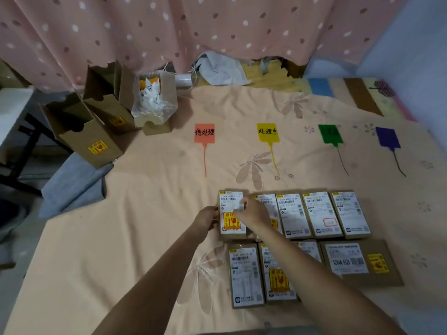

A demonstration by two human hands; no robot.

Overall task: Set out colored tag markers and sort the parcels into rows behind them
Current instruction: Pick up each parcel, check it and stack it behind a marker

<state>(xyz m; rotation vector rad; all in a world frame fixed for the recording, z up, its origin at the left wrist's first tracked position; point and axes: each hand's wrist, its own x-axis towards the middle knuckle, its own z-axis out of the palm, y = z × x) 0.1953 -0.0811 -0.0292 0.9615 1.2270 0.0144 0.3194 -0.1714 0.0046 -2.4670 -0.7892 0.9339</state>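
- Cardboard is the material under both hands: the first parcel (231, 212), at the left end of the far parcel row, is the landmark for all positions below.
- The left hand (205, 220) is held against the left edge of the first parcel; whether its fingers curl round the edge cannot be told.
- The right hand (251, 211) is laid over the right side of the first parcel, with its fingers closed in a pinch on a small white item (241, 207), possibly a label corner.
- Four more parcels are lined up to the right of the first parcel, the nearest being the second parcel (271, 209), partly covered by the right hand.
- A nearer row of four parcels is set on the viewer's side of the first parcel, ending in a wider parcel (360, 262) at far right.
- Beyond the first parcel, four tag markers are laid out on the peach bedsheet (145, 213): red tag (204, 132), yellow tag (268, 132), green tag (330, 134), purple tag (387, 137).
- Progress, as judged: marker placement is complete; sorting is not yet started, since no parcel is placed in line with any tag.
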